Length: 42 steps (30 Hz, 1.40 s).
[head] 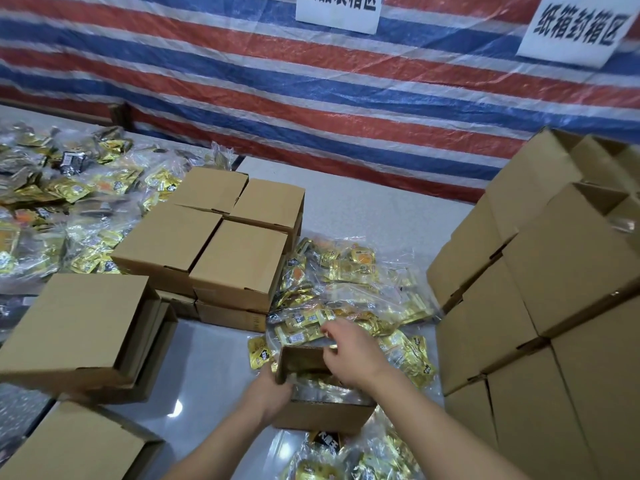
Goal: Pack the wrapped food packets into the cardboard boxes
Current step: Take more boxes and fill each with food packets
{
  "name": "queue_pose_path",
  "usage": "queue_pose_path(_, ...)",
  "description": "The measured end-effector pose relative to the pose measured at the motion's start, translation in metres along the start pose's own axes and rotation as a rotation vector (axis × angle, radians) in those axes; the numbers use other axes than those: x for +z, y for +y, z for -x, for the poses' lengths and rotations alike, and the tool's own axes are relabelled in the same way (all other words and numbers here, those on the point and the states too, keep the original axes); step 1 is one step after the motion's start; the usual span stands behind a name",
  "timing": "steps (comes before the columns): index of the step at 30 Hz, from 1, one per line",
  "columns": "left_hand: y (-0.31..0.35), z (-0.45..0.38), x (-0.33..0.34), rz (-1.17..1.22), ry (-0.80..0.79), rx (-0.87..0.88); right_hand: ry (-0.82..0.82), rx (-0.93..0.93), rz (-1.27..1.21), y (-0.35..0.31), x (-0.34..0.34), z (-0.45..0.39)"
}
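Observation:
A small open cardboard box point(322, 415) stands on the table in front of me, with gold wrapped packets showing inside it. My left hand point(272, 388) grips the box's left wall and raised flap. Over the far flap of the box my right hand point(349, 351) hovers with its fingers bent, at the near edge of a heap of bagged gold food packets point(346, 289). Whether it holds a packet I cannot tell. Another bag of packets point(346, 459) lies just in front of the box.
Closed boxes point(214, 244) are stacked behind and to the left. A lidded box point(79, 327) sits at left and another point(76, 448) at the near left. A tall wall of boxes point(540, 306) fills the right. More packets point(62, 202) cover the far left.

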<state>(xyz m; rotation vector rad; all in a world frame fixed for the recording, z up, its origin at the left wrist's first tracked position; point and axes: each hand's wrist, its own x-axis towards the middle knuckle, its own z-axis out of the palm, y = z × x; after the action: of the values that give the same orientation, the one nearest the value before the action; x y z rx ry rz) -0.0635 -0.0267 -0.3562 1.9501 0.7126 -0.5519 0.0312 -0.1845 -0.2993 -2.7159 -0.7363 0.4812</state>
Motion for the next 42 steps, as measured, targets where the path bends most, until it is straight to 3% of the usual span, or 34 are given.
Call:
queue_pose_path(3, -0.003, 0.01, 0.007, 0.092, -0.024, -0.135, -0.204, 0.023, 0.257, 0.003, -0.003, -0.002)
queue_pose_path(6, 0.0, 0.014, 0.001, 0.09, -0.001, -0.086, -0.269, 0.106, 0.227, 0.003, -0.001, 0.006)
queue_pose_path(14, 0.098, 0.047, -0.076, -0.112, 0.189, 0.29, 0.058, 0.026, 0.169, -0.003, -0.089, 0.047)
queue_pose_path(19, 0.146, 0.095, -0.073, -0.114, 0.234, 0.474, 0.222, 0.182, 0.07, -0.011, -0.145, 0.084)
queue_pose_path(23, 0.159, 0.138, -0.051, -0.097, 0.297, 0.778, 0.303, 0.27, 0.016, -0.017, -0.173, 0.125)
queue_pose_path(27, 0.155, 0.16, -0.036, -0.374, 0.31, 1.019, 0.347, 0.357, -0.081, -0.015, -0.182, 0.174)
queue_pose_path(29, 0.16, 0.17, -0.037, -0.561, 0.313, 1.239, 0.353, 0.402, -0.134, -0.011, -0.183, 0.2)
queue_pose_path(33, 0.178, 0.193, -0.038, -0.806, 0.171, 1.481, 0.349, 0.439, -0.144, -0.013, -0.183, 0.248)
queue_pose_path(42, 0.194, 0.26, 0.006, -0.753, -0.212, 1.809, 0.349, 0.58, -0.21, -0.018, -0.184, 0.382)
